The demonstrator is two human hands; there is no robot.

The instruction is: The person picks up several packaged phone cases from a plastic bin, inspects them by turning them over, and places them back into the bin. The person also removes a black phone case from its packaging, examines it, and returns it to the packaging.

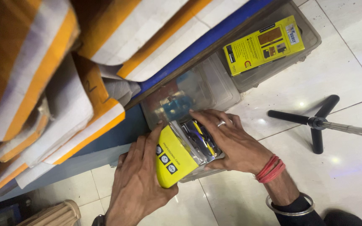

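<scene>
My left hand (137, 184) grips a yellow packet (171, 158) by its near side, holding it over an open clear plastic box (197, 172) on the floor. My right hand (231, 140), with a ring and red wrist threads, rests its fingers on several shiny foil packets (200, 138) standing in that box, just right of the yellow packet. The box's far side is hidden by both hands.
Two more clear plastic boxes sit under a blue-edged shelf: one (214, 83) holding bluish items, one (273, 71) with a yellow flat pack (265, 44) on top. Orange-and-white cartons (63, 92) fill the left. A black tripod base (315, 122) stands on the white tiles (340, 167) at right.
</scene>
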